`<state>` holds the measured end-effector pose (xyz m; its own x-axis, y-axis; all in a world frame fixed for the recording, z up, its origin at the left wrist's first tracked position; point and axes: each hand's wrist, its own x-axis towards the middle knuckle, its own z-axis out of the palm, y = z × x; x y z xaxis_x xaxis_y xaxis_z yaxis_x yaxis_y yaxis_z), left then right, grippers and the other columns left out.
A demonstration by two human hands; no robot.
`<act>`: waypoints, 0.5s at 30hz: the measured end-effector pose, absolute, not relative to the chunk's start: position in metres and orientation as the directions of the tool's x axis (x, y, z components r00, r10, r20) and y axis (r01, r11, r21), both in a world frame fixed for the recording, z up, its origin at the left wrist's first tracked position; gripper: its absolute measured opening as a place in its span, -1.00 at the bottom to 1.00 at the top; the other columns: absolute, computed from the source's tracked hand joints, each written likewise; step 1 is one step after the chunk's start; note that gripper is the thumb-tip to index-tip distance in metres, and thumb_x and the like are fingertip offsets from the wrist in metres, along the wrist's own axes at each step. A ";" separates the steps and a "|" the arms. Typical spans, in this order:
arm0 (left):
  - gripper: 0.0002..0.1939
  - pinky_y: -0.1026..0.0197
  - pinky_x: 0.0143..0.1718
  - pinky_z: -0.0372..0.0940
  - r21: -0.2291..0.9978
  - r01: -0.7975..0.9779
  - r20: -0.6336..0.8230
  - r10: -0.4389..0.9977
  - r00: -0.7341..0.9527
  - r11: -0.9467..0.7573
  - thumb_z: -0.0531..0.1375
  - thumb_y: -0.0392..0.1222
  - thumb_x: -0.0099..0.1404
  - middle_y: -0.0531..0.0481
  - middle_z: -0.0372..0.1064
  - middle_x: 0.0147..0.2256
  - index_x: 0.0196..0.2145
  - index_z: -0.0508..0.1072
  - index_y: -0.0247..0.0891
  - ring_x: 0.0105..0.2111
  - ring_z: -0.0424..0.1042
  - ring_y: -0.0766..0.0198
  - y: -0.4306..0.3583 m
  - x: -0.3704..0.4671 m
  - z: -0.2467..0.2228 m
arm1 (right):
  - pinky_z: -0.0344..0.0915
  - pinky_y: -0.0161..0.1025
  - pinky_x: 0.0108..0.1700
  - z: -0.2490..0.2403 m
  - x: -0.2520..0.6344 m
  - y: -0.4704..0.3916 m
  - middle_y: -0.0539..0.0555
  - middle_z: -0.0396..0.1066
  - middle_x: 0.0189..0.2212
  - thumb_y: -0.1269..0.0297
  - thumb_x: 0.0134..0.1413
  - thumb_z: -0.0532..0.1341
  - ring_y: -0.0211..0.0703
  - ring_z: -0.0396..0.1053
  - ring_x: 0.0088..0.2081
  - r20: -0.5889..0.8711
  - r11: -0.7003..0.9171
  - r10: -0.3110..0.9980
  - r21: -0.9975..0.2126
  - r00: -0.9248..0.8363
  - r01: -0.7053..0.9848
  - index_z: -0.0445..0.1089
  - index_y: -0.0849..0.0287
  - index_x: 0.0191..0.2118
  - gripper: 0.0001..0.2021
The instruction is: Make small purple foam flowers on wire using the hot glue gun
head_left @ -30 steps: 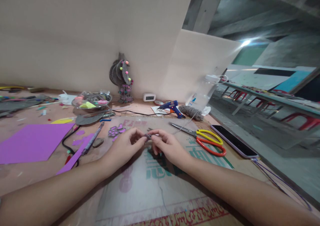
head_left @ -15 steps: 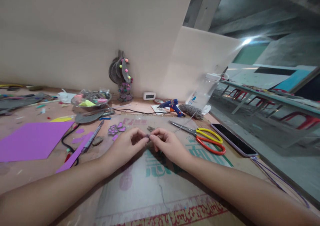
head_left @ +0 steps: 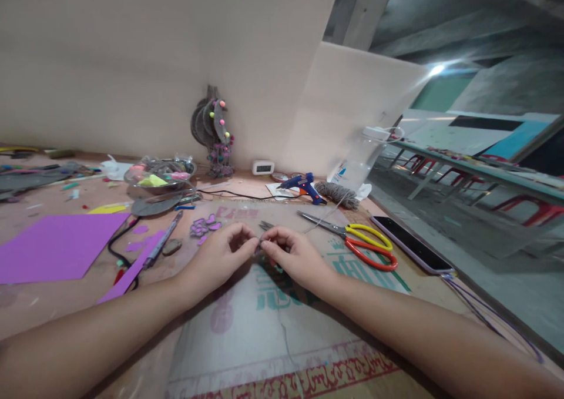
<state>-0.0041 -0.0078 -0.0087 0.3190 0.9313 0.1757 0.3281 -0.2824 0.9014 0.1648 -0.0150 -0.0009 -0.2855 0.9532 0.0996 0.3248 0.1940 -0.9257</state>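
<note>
Above a printed plastic sheet (head_left: 238,340), my left hand (head_left: 227,247) and my right hand (head_left: 295,252) meet, fingertips pinched together. Between them is a tiny dark piece, mostly hidden by the fingers, whose kind I cannot make out. Metal tips of a small tool (head_left: 265,225) stick out just behind my right fingers; the rest of it is covered. Left of my left hand lie small purple petal-like pieces with grey edging (head_left: 203,226). Large scissors (head_left: 352,240) with one yellow and one red handle rest to the right of my right hand.
Purple foam sheet (head_left: 57,249), pen (head_left: 164,240) and grey stone-like piece (head_left: 171,246) lie left. Behind stand a bowl of supplies (head_left: 161,178), a decorated grey craft (head_left: 211,128), small clock (head_left: 263,167), blue glue gun (head_left: 304,186), grey yarn (head_left: 337,194) and bottle (head_left: 359,158). A phone (head_left: 412,245) lies right.
My fingertips have shifted slightly and stay pinched together around the small piece. The other things on the table lie as before.
</note>
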 end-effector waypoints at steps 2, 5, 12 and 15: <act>-0.83 0.33 -0.54 0.15 0.910 0.303 0.178 0.928 0.327 -0.282 0.09 -0.11 0.21 0.07 0.35 -0.50 -0.41 0.37 -0.24 -0.55 0.29 0.33 -0.007 -0.004 -0.010 | 0.11 -0.37 -0.50 -0.003 0.165 -0.014 -0.09 0.24 -0.62 0.26 0.03 0.14 -0.35 0.19 -0.57 0.098 0.188 0.958 -0.926 -0.271 0.327 0.30 0.19 -0.37 -0.89; -0.85 0.31 -0.43 0.23 0.938 0.225 0.173 0.920 0.351 -0.263 0.10 -0.15 0.21 0.04 0.41 -0.42 -0.33 0.41 -0.23 -0.44 0.36 0.30 -0.006 -0.004 -0.012 | 0.12 -0.37 -0.49 -0.005 0.166 -0.012 -0.10 0.23 -0.63 0.26 0.04 0.13 -0.36 0.20 -0.58 0.096 0.176 0.964 -0.930 -0.248 0.324 0.30 0.19 -0.36 -0.89; -0.72 0.30 -0.44 0.24 0.978 0.055 0.181 0.953 0.243 -0.199 0.09 -0.07 0.24 0.05 0.34 -0.41 -0.14 0.33 -0.24 -0.46 0.35 0.33 -0.004 -0.004 -0.013 | 0.10 -0.37 -0.52 -0.002 0.167 -0.011 -0.11 0.22 -0.65 0.24 0.06 0.12 -0.36 0.18 -0.60 0.090 0.149 0.974 -0.946 -0.208 0.287 0.28 0.21 -0.35 -0.87; -0.81 0.32 -0.51 0.21 0.986 -0.075 0.157 0.978 0.139 -0.147 0.08 -0.08 0.24 0.10 0.26 -0.48 -0.27 0.28 -0.25 -0.54 0.29 0.38 -0.001 -0.003 -0.010 | 0.10 -0.36 -0.51 -0.002 0.167 -0.011 -0.13 0.21 -0.68 0.24 0.06 0.12 -0.36 0.17 -0.61 0.099 0.151 0.976 -0.951 -0.196 0.269 0.28 0.20 -0.37 -0.87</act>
